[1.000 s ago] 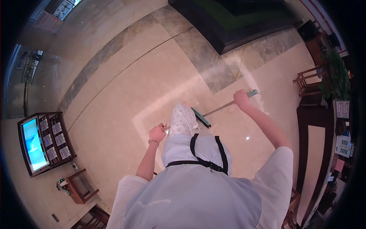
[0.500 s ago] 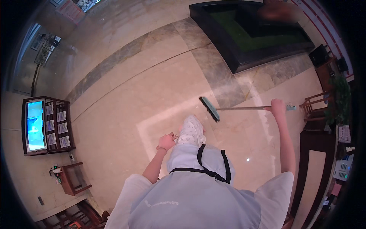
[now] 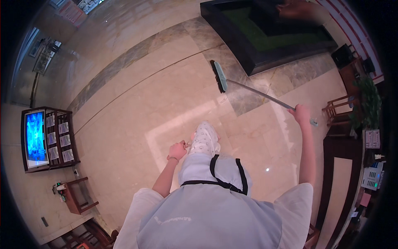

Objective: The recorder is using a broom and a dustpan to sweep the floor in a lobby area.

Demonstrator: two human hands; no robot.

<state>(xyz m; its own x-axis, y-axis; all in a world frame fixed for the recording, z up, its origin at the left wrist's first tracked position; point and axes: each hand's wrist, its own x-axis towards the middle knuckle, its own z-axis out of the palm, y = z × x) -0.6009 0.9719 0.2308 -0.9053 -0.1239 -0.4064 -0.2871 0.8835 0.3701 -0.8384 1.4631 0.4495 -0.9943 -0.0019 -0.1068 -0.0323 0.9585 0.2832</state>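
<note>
My right hand (image 3: 302, 113) is wrapped round the grey handle of a broom (image 3: 263, 95), close to its upper end, whose pale green tip shows beyond my wrist. The broom reaches away to the left at a slant. Its light green head with dark bristles (image 3: 219, 76) is over the floor, next to the marble band; whether the bristles touch the floor I cannot tell. My left hand (image 3: 177, 150) is beside my patterned trousers (image 3: 204, 141), its fingers curled closed. What it holds, if anything, is hidden.
A dark-edged raised bed (image 3: 252, 66) with green inside stands at the far right. Along the right are a wooden chair (image 3: 331, 110), a leafy plant (image 3: 368, 99) and a counter (image 3: 338, 182). At left are a lit screen (image 3: 36, 139), a leaflet rack (image 3: 62, 137) and a wooden stool (image 3: 76, 195).
The broom head has swung away from me and slightly left, so the handle now slants. My right hand has shifted slightly left and nearer. My left hand stays curled by my trousers.
</note>
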